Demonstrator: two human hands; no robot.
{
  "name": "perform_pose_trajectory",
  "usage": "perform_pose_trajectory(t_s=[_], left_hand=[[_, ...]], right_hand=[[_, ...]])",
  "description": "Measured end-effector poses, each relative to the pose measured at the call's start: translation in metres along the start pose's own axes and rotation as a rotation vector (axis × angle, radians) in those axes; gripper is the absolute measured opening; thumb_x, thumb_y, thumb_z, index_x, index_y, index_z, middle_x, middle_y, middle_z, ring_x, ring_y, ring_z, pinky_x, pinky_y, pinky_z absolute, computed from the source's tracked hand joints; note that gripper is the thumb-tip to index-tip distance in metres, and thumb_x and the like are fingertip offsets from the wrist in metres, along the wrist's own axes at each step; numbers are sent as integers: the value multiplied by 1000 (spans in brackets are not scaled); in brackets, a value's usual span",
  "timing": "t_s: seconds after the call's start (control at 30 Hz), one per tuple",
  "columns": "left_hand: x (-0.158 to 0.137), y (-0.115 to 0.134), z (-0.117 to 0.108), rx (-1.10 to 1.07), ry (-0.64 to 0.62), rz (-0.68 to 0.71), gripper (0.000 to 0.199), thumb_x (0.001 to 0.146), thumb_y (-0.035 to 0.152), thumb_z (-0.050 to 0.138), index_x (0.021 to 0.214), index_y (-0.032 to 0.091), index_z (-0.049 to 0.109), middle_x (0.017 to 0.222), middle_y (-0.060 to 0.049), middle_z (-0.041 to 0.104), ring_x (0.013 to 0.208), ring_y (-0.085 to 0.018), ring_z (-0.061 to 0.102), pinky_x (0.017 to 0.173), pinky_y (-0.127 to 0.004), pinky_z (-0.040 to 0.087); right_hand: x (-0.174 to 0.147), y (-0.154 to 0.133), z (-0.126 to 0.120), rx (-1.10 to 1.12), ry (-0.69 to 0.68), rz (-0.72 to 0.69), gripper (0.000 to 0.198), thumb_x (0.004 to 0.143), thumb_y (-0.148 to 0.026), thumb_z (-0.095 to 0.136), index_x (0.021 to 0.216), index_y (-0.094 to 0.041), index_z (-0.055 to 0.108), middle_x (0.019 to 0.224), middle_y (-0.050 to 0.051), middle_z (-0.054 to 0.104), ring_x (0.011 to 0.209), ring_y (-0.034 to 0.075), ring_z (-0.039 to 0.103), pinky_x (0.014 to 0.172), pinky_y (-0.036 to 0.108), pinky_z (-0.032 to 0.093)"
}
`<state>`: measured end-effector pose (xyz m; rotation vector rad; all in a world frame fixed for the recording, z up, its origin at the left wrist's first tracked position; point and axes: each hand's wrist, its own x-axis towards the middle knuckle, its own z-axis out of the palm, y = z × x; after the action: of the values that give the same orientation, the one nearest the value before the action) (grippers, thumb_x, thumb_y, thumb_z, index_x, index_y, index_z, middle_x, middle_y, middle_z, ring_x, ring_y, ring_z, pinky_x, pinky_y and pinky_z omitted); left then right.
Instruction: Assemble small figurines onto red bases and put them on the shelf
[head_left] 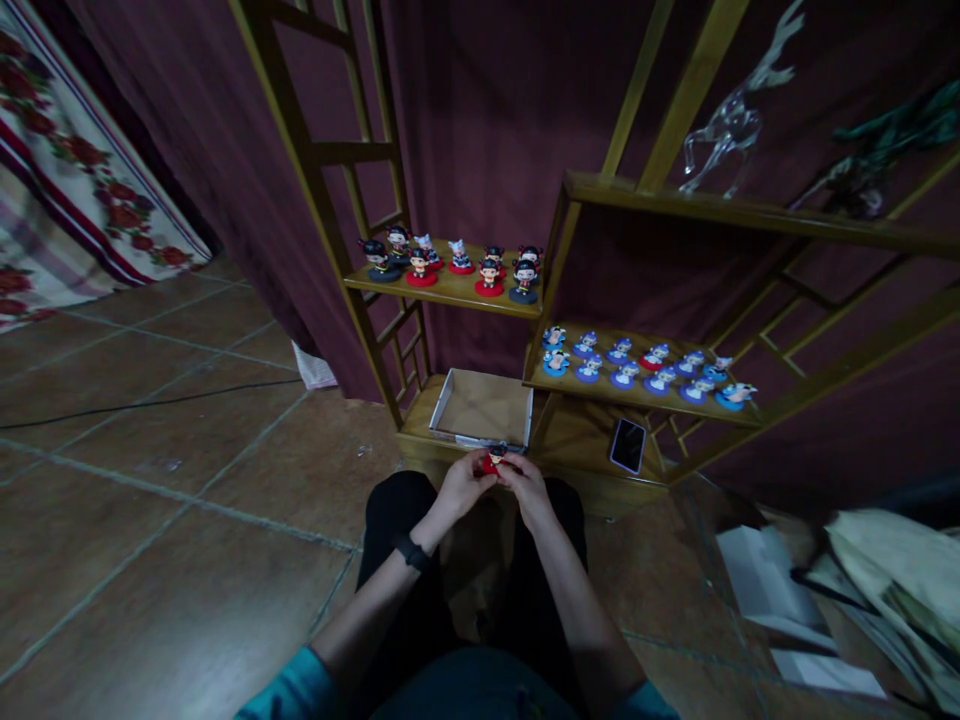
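Note:
Between my fingers is a small figurine (494,459) with dark hair and a red base. My left hand (463,484) grips it from one side, and my right hand (525,482) pinches it from the other. Just beyond it, a shallow cardboard box (484,405) lies on the bottom shelf. Similar figurines on red and dark bases, one of them a red-based figurine (421,268), stand in rows on the left shelf (450,288). More figurines, mostly on purple and blue bases, such as a purple-based figurine (624,374), stand on the lower right shelf (637,393).
A phone (628,445) lies on the bottom shelf at right. Above, a clear deer ornament (727,130) and a dark green ornament (862,170) stand on a high shelf. White boxes (772,585) and a pale bag (892,570) lie on the floor at right. A cable (150,403) crosses the tiles.

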<state>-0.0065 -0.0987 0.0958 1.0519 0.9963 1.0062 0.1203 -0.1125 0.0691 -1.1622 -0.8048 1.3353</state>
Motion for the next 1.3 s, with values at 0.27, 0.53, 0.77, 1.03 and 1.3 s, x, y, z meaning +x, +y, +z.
perform_pose_trajectory(t_s=[0.27, 0.53, 0.77, 1.03, 1.3], left_hand=[[-5, -1, -3, 435, 17, 240, 30, 66, 12, 68, 94, 22, 65, 90, -6, 64, 92, -21, 58, 85, -24, 41], [-12, -1, -1, 300, 4, 213, 35, 66, 11, 68, 99, 20, 62, 101, -9, 59, 110, -22, 49, 98, -23, 30], [-15, 4, 1, 923, -78, 386, 39, 81, 23, 52, 119, 14, 48, 107, -13, 57, 106, -25, 52, 94, -37, 36], [-15, 6, 0, 1523, -151, 572, 41, 88, 18, 34, 128, 9, 38, 106, -17, 56, 96, -23, 55, 85, -36, 39], [-20, 3, -2, 1541, -166, 596, 45, 85, 11, 33, 131, 10, 35, 107, -17, 56, 98, -24, 54, 87, -36, 36]], right_hand=[[-5, -7, 1, -4, -16, -25, 29, 62, -32, 65, 89, -20, 66, 89, 3, 69, 82, 19, 63, 75, 32, 49], [-3, -4, 0, 27, -12, -31, 32, 62, -27, 64, 93, -20, 64, 91, 3, 68, 81, 17, 61, 77, 32, 48], [-1, 5, -5, 122, -11, -62, 33, 60, -24, 67, 93, -20, 64, 95, 3, 67, 86, 17, 60, 82, 34, 47], [1, 14, -11, 168, 0, -23, 34, 56, -22, 71, 90, -23, 64, 94, 1, 65, 84, 16, 60, 80, 33, 48], [-2, 19, -12, 208, -19, 4, 36, 54, -20, 72, 89, -22, 64, 94, 1, 65, 84, 15, 59, 79, 31, 48]])
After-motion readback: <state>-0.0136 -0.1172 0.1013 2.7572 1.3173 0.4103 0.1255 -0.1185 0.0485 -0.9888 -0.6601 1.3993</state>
